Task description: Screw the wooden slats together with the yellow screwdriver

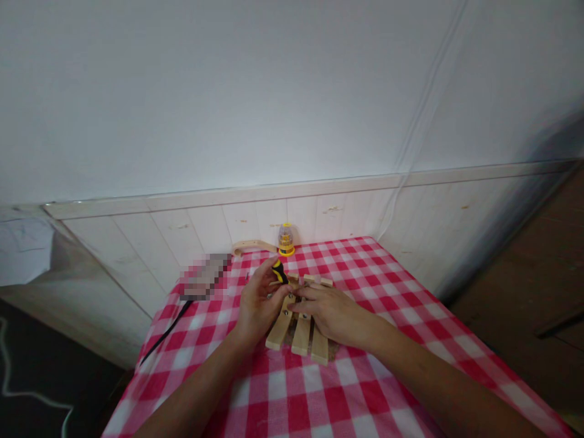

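My left hand [256, 304] is closed around a small screwdriver [280, 272] with a yellow and black handle. The tool leans over several pale wooden slats [301, 342] that lie side by side on the table. Dark round screw heads or holes show in the two slats on the left. My right hand [329, 311] rests across the slats from the right, its fingers stretched out towards the screwdriver's lower end. That tip is hidden by the fingers, and the middle of the right slat is covered by my right hand.
A red and white checked cloth [269, 401] covers the table. Against the panelled wall stand a clear, yellow-based container [286, 240] and a curved wooden piece [255, 246]. At the left edge lies a blurred-out flat object [207, 277] with a black strap [168, 331].
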The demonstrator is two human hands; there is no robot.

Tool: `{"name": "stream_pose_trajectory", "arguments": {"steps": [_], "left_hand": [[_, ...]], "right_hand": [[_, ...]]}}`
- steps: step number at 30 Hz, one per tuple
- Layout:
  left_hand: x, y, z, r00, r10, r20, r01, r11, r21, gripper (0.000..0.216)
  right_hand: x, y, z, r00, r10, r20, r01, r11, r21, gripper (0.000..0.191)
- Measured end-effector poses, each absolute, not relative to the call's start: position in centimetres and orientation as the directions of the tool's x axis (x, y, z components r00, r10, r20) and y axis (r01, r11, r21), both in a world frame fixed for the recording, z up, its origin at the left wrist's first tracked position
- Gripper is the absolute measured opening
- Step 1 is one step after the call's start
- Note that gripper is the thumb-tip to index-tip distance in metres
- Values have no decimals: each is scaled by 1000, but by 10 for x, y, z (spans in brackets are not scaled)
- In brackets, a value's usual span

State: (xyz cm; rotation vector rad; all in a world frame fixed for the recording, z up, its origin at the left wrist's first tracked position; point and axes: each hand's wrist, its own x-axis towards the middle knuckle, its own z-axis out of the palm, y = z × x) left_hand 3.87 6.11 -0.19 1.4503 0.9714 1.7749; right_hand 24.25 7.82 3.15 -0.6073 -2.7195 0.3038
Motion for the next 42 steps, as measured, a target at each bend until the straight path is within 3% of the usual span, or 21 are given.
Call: {"name": "stream_pose_trajectory", "arguments": {"steps": [24,31,42], "left_hand": [[39,59,2,-82,849,522,-74,-528,846,51],[37,49,9,-210,841,498,-62,-520,852,58],[28,35,9,-251,856,452,13,-464,886,58]], "right_hand": [[242,78,33,-842,458,285,376,877,-299,34],[243,80,28,-839,461,289,382,877,-290,42],[243,78,34,-847,454,278,376,879,-293,42]]}}
